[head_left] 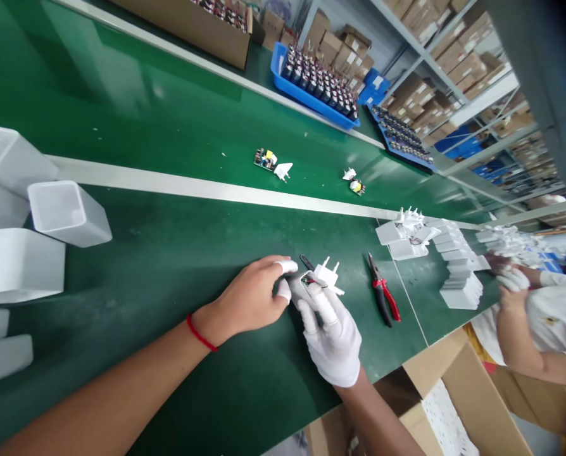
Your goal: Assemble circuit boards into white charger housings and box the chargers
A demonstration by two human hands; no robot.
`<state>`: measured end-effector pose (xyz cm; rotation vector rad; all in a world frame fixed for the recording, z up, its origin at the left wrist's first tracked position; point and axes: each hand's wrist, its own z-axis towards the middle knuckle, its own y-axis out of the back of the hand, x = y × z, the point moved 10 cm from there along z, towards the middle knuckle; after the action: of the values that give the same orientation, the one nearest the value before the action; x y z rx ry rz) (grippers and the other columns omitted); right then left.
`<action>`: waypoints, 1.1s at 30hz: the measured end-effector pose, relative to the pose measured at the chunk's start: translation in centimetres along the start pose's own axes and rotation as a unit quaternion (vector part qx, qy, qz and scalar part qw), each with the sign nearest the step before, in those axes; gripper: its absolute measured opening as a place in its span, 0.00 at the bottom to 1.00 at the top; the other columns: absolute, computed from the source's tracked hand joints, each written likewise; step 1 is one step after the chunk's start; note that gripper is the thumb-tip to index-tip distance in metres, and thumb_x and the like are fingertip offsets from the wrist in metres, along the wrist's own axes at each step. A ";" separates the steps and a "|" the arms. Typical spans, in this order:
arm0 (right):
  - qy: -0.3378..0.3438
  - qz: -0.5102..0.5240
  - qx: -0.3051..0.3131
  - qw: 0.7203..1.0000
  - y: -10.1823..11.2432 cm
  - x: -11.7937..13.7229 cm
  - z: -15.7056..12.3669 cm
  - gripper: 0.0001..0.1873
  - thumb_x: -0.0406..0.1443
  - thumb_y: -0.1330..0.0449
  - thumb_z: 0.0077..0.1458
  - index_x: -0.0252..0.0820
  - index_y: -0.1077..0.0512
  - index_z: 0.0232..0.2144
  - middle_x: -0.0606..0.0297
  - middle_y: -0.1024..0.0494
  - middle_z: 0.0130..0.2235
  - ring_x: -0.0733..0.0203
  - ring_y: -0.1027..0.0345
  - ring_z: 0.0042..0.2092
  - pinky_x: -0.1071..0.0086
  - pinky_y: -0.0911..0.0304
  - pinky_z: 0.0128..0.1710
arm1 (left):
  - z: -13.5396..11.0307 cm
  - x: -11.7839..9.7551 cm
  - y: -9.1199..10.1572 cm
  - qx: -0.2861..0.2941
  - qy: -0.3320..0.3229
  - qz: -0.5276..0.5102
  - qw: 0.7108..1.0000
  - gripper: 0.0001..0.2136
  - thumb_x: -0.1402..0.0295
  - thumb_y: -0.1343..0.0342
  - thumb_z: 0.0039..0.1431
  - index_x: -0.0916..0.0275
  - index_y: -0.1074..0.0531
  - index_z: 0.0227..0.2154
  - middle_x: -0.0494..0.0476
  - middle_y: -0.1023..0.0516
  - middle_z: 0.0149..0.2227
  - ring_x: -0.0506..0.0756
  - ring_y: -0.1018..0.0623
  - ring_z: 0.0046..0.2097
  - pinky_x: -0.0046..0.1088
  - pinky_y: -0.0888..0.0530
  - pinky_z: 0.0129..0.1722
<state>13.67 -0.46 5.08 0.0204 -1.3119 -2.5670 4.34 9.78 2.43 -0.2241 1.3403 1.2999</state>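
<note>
My left hand [252,297], bare but with white finger cots on thumb and forefinger and a red string at the wrist, pinches one side of a small white charger housing [306,282]. My right hand [333,332], in a white glove, grips the same housing and presses a white plug cap with two prongs [328,273] onto it. A bit of circuit board shows inside the opening. Both hands rest on the green belt [169,253]. Red-handled cutters [382,294] lie just right of my hands.
White open housings [67,212] stand at the left. Loose boards and plug caps [271,161] lie on the far belt. Blue trays of parts [318,79] sit beyond. White shells are stacked [458,266] at right, where another person's gloved hand [513,278] works. Cardboard boxes [473,405] stand below.
</note>
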 end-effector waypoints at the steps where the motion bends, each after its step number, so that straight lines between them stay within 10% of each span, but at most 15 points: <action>1: -0.010 -0.021 -0.016 1.000 0.8 -0.1 0.1 0.38 0.30 0.38 0.58 0.52 0.47 0.67 0.57 0.21 0.51 0.54 0.22 0.47 0.67 0.25 0.42 | 0.1 0.5 0.9 -0.039 0.017 -0.004 0.999 0.15 0.76 0.52 0.55 0.66 0.25 0.42 0.63 0.20 0.47 0.58 0.21 0.51 0.35 0.25 0.55; 8: -0.046 -0.037 -0.022 0.998 2.5 0.5 -0.9 0.37 0.29 0.39 0.58 0.50 0.44 0.66 0.57 0.27 0.58 0.50 0.24 0.51 0.67 0.26 0.43 | -0.4 4.0 5.0 -0.218 0.140 -0.022 0.966 0.12 0.72 0.53 0.61 0.67 0.26 0.42 0.59 0.17 0.38 0.54 0.19 0.40 0.30 0.23 0.43; 13: -0.011 -0.013 0.110 0.994 -0.9 1.9 -0.9 0.32 0.31 0.46 0.63 0.49 0.46 0.67 0.53 0.27 0.57 0.53 0.23 0.49 0.69 0.26 0.42 | -0.3 4.7 4.7 -0.218 0.158 -0.023 0.963 0.12 0.70 0.52 0.60 0.66 0.25 0.40 0.57 0.17 0.34 0.55 0.19 0.37 0.31 0.23 0.41; 18: -0.041 0.019 0.033 0.998 1.1 1.8 0.1 0.35 0.31 0.44 0.61 0.55 0.48 0.67 0.57 0.28 0.59 0.50 0.25 0.52 0.66 0.25 0.44 | -0.3 4.9 4.3 -0.203 0.166 -0.014 0.965 0.12 0.70 0.52 0.60 0.64 0.25 0.40 0.56 0.18 0.34 0.56 0.19 0.38 0.32 0.24 0.42; 23: -0.083 0.137 0.078 0.984 -1.4 0.7 -0.8 0.38 0.28 0.40 0.58 0.60 0.44 0.65 0.62 0.31 0.62 0.52 0.29 0.56 0.65 0.27 0.48 | -0.2 4.9 4.2 -0.189 0.169 -0.009 0.967 0.11 0.70 0.51 0.58 0.64 0.24 0.39 0.57 0.18 0.34 0.57 0.20 0.37 0.33 0.24 0.42; 29: -0.367 0.462 0.006 0.807 -2.4 -4.6 -2.4 0.14 0.34 0.39 0.60 0.52 0.23 0.48 0.64 0.21 0.52 0.55 0.26 0.54 0.60 0.31 0.55 | -0.1 4.8 4.1 -0.178 0.169 0.014 0.969 0.12 0.70 0.50 0.57 0.63 0.24 0.39 0.56 0.18 0.33 0.56 0.20 0.35 0.32 0.24 0.42; 33: -0.441 0.547 0.101 0.704 -6.0 -4.1 -1.4 0.16 0.41 0.31 0.51 0.44 0.21 0.43 0.59 0.19 0.48 0.52 0.23 0.47 0.59 0.26 0.47 | -0.1 4.9 4.0 -0.166 0.180 0.020 0.969 0.11 0.70 0.50 0.56 0.61 0.24 0.38 0.55 0.18 0.34 0.56 0.20 0.35 0.32 0.24 0.42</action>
<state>16.49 2.73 -0.97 -1.5836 -1.1976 -1.3015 -0.14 13.84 0.63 -0.6961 1.4238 1.5684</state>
